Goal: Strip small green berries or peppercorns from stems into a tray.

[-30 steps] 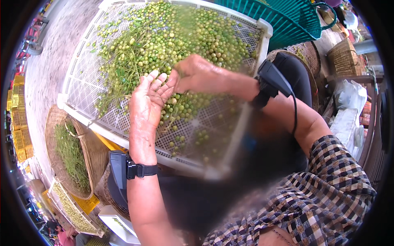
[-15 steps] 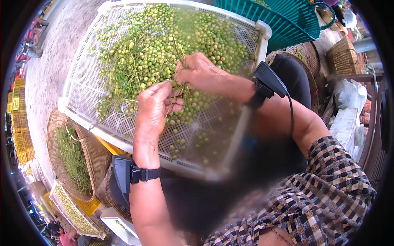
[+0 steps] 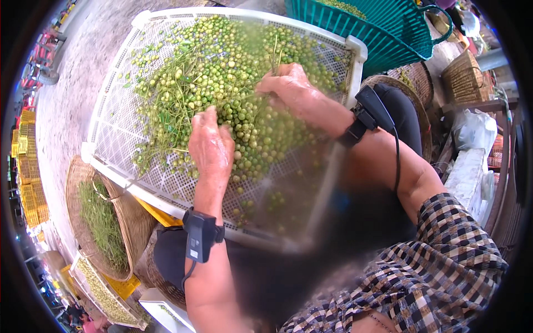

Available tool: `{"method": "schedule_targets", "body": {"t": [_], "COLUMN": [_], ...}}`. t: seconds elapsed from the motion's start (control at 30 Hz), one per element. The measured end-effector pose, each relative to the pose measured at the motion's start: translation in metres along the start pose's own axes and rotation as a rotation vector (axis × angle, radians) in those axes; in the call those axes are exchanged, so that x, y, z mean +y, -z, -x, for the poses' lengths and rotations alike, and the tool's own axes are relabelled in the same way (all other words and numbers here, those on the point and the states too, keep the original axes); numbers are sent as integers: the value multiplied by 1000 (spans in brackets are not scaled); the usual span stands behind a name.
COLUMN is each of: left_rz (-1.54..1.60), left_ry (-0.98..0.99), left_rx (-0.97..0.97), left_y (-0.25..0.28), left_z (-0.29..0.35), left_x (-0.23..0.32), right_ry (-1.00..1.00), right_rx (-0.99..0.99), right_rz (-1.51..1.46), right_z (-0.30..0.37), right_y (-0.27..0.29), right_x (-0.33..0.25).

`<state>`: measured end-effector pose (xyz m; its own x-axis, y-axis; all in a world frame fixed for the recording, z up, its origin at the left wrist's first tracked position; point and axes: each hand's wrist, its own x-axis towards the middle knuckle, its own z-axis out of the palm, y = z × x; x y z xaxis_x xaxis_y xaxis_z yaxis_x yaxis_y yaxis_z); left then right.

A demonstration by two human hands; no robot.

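Small round green fruits (image 3: 211,77), many on thin stems, are heaped in a shallow white mesh crate (image 3: 108,125) before me. Over the crate's right part, my right hand (image 3: 291,89) is closed with a thin green stem (image 3: 276,50) poking up from its fingers. My left hand (image 3: 211,144) hovers low over the near side of the heap, its fingers bent and a little apart, with nothing visible in them. Its fingertips are close to the fruits; whether they touch, I cannot tell. A blurry smear covers part of the crate's near right side.
Left of the crate stands a wicker basket (image 3: 141,222) holding green stems (image 3: 102,222). A teal plastic basket (image 3: 383,36) is beyond the crate's far right corner. More wicker baskets (image 3: 466,77) stand at right; yellow crates (image 3: 33,194) are stacked far left.
My hands were together over the middle of the heap, pinching at a stem. Now they are apart: the right has moved up and right, the left slightly down.
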<state>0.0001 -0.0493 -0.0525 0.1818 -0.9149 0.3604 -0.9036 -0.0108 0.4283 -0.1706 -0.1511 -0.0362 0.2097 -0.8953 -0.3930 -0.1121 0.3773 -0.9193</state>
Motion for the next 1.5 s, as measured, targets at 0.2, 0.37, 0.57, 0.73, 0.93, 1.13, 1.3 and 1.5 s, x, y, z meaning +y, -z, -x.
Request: {"method": "schedule_targets", "body": {"t": [0.2,0.37,0.57,0.73,0.93,1.13,1.3,1.5], "left_rz": [-155,117,329,893,894,1305,1233,971], "left_ry": [105,25,-38,451,451,534,600,650], "left_rx": [-178,-145,-298,-282,-129,-558,-603,-585], "left_y": [-20,-9,12,38,33,32,31,25], "left_z": [-4,-2,3,-5,-5,0,7,7], "left_x": [-16,-9,8,14,6,21,26,16], "right_ry": [416,737,971,960,435,238,188,114], "right_rx": [-9,-66,-212,-76,-324,-375,-281,-171], "right_rz": [479,755,1058,960,308,-112,-207,-142], "right_z": [-5,-1,15,7,25,23,16,25], "right_y": [6,-9,-19,-11,0,-10,-10,-20], "right_x": [-2,21,33,8,-43,-21,-11,-1]}}
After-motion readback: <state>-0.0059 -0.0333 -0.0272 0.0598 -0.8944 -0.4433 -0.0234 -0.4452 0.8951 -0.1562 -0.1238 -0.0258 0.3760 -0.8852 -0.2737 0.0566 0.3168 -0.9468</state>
